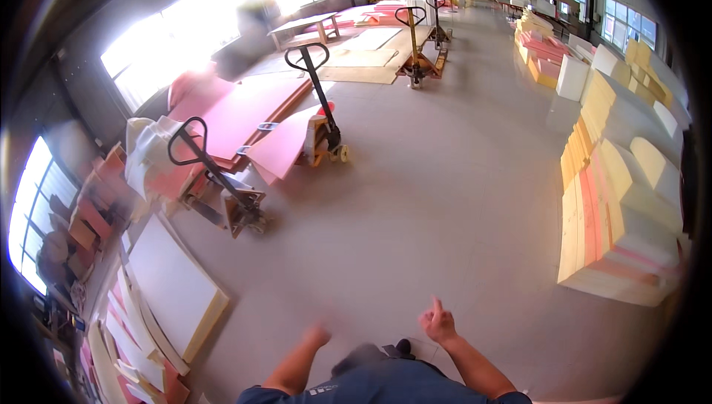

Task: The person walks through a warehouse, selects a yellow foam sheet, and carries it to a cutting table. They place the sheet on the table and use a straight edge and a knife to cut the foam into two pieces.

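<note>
one blurred left hand (317,335), its grip impossible to tell, and one right hand (438,324), empty with a finger out, hang above the grey floor (386,226), where careful steps should pass clear of the white slab (172,279) at lower left and the nearest pallet jack (243,208) beyond.

White panel (172,285), lower left of the frame: a broad rectangular slab, nearest to the left hand (319,335) but well apart from it. Its face is pale and smooth, its thick lower-right edge yellowish; its long sides run obliquely from upper left to lower right. Whether it lies flat or leans cannot be told.

Layered stack (627,237), right of the frame: the goods nearest to the right hand (439,322), likewise well apart. Cream and yellow blocks predominate, with pink layers between; the upper pieces have uneven, partly rounded outlines.
</note>
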